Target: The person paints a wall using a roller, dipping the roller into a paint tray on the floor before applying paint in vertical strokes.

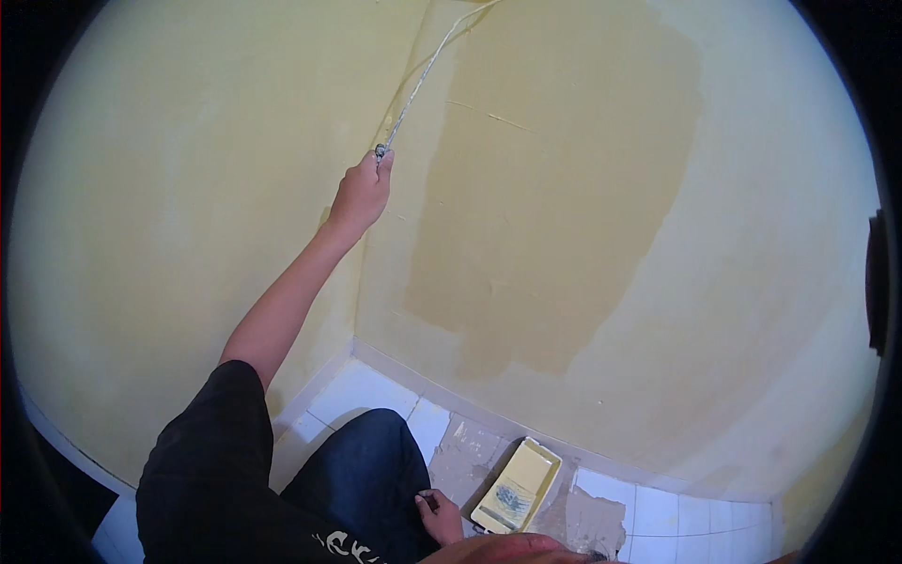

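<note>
My left hand [363, 187] is raised before the wall corner, shut on the handle of a paint roller. Its thin, paint-coated metal rod [421, 83] runs up and bends to the right; the roller head is out of view. On the right-hand wall lies a darker, wet-looking patch of yellow-beige paint [550, 204]. My right hand [442, 518] rests low by my knee, fingers curled; whether it holds anything cannot be told. Right of it on the floor is a yellow paint tray [549, 486] with paint and a greyish smear in it.
Paint-marked cardboard [595, 518] lies under and around the tray on white floor tiles [655, 511]. A baseboard [486, 419] edges the right-hand wall. My bent knee [373, 451] is close to the corner. A dark object [875, 282] shows at the far right rim.
</note>
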{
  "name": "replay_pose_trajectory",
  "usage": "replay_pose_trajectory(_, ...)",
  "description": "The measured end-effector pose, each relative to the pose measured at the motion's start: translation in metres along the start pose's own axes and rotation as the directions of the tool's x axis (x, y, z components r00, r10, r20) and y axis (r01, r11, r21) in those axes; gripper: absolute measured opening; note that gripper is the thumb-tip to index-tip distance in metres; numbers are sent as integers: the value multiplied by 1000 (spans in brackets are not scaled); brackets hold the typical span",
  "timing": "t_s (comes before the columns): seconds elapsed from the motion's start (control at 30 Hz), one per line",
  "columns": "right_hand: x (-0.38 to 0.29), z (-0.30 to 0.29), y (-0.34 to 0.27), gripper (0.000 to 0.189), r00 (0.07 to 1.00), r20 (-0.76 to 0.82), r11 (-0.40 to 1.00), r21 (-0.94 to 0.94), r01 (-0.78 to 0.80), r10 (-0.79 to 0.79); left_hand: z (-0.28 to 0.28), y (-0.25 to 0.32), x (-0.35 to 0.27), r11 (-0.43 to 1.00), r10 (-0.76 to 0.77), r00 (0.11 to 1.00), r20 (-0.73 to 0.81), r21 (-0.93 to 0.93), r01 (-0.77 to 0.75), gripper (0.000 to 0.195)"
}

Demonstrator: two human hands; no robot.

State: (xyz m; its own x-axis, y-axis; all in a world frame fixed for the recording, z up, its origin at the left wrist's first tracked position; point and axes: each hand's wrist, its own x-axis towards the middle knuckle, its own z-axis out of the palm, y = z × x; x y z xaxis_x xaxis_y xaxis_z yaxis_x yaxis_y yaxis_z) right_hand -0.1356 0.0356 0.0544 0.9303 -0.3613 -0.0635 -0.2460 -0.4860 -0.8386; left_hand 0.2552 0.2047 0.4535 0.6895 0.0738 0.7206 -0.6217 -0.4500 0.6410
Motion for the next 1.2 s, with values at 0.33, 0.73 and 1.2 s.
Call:
replay_pose_trajectory(0.33, 1, 2, -1, 30, 1000, -4, 1000, 27, -16, 16, -25, 56, 59, 1000, 7, 999, 45, -5, -7, 42)
replay_pose_trajectory(0.73, 0, 0, -3, 29, 1000, 12, 1000, -3, -8, 8, -1, 16, -5, 997, -28, 998, 53, 80, 23, 40)
replay_pose_trajectory(1.2, -3, -1, -12, 31, 1000, 12, 999, -24, -25, 25, 11, -12, -33, 985, 116, 993, -11, 131, -113, 41)
